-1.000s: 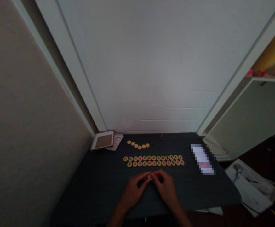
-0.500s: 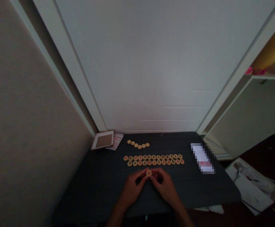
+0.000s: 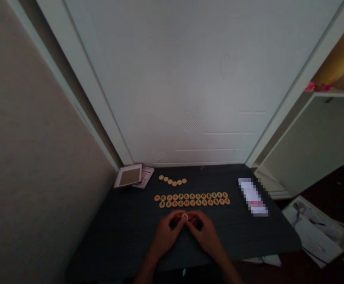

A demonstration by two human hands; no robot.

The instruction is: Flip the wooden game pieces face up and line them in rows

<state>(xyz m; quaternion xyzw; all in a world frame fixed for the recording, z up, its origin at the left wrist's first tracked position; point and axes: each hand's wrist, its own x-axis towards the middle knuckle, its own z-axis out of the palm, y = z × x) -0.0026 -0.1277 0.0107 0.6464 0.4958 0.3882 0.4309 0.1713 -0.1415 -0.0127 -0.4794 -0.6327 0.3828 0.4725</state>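
Between the fingertips of my left hand [image 3: 167, 232] and my right hand [image 3: 204, 232], a round xiangqi piece [image 3: 185, 216] with a red mark is pinched above the near part of the dark table. The left thumb covers part of its face. Just beyond my fingers lie two long rows of pieces, a farther row [image 3: 192, 196] and a nearer row [image 3: 192, 203], face up with red or dark characters. Farther back, several plain-faced pieces [image 3: 174, 184] form a shallow curve.
The dark table [image 3: 121, 232] meets a white panel [image 3: 160, 79] at the back. A framed flat item [image 3: 130, 176] overlaps a pink-and-white card [image 3: 147, 176] at the back left. A blurred-out white object [image 3: 253, 197] lies at right. Below the table's right side is a white box [image 3: 322, 232].
The held piece has shifted slightly left and tilted, and the left thumb now covers more of its face. The rows on the table are unchanged.
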